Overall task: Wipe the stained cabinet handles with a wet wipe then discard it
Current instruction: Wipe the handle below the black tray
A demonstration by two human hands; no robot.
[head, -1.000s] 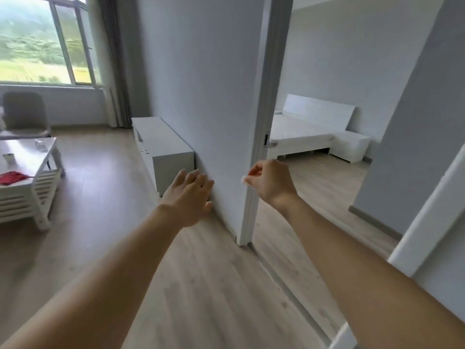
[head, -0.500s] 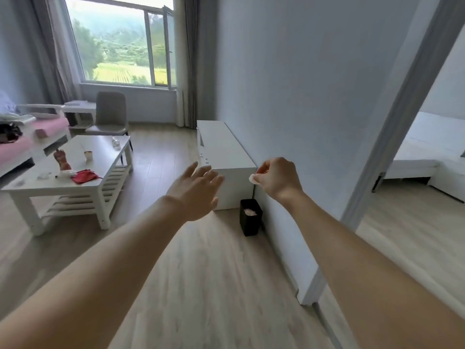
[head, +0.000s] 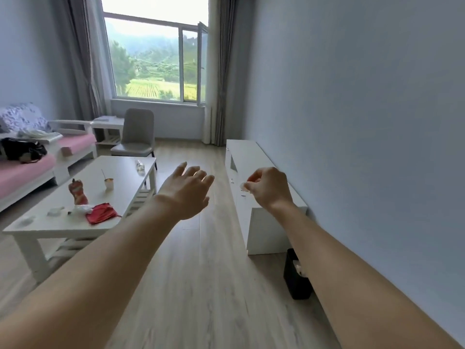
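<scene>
My right hand [head: 269, 188] pinches a small crumpled white wet wipe [head: 243, 185] between its fingertips, held out in the air above the near end of a long low white cabinet [head: 270, 227] along the right wall. Small handles [head: 232, 181] show on the cabinet's front face. A black bin [head: 294, 283] stands on the floor at the cabinet's near end, partly hidden behind my right forearm, with something white inside. My left hand [head: 187, 192] is stretched forward, fingers spread, holding nothing.
A white coffee table [head: 120, 172] stands to the left with a red cloth [head: 102, 213], a bottle [head: 78, 192] and a small cup on it. Behind are a pink-cushioned sofa [head: 22, 170], a grey chair [head: 138, 134] and a window. Wooden floor runs between table and cabinet.
The view has swung left from the bedroom doorway into the living room. The cabinet and black bin have come closer and lower right. My right hand still pinches the wipe.
</scene>
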